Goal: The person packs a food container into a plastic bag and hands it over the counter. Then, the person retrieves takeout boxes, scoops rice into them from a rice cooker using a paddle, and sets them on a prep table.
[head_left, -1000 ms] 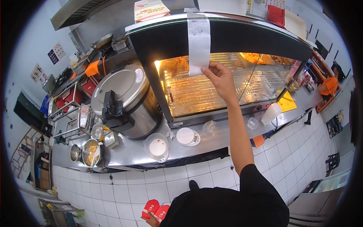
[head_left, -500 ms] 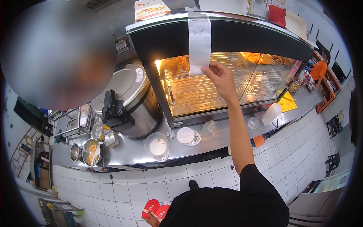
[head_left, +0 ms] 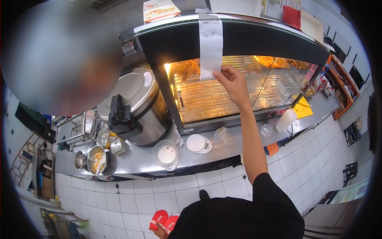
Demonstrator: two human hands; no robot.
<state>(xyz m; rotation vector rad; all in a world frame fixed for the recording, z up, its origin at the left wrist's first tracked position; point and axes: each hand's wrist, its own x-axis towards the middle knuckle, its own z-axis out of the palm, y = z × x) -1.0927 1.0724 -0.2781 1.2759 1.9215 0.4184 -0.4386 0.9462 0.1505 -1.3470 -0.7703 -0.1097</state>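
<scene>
My right hand (head_left: pixel 234 84) is raised in front of the heated display case (head_left: pixel 167 44), pinching the lower end of a long white paper receipt (head_left: pixel 211 44) between thumb and fingers. The receipt's upper end lies at the top edge of the case. Low in the view, my left hand (head_left: pixel 160 231) grips red paper food cartons (head_left: pixel 159 218), fanned out and flat. Part of that hand is hidden by my black shirt. Behind the glass are wire racks, with fried food (head_left: pixel 187 71) at the left and trays of food (head_left: pixel 266 61) at the back.
A large steel cooker (head_left: pixel 135 103) stands left of the case. On the steel counter are a white scale (head_left: pixel 198 143), a plastic container (head_left: pixel 166 154), a bowl of food (head_left: pixel 97 160) and a white bottle (head_left: pixel 286 119). A blurred patch covers the upper left. Tiled floor lies below.
The person in orange at the far right has moved mostly out of sight behind the case's end. My hands keep their hold, and the view has shifted slightly.
</scene>
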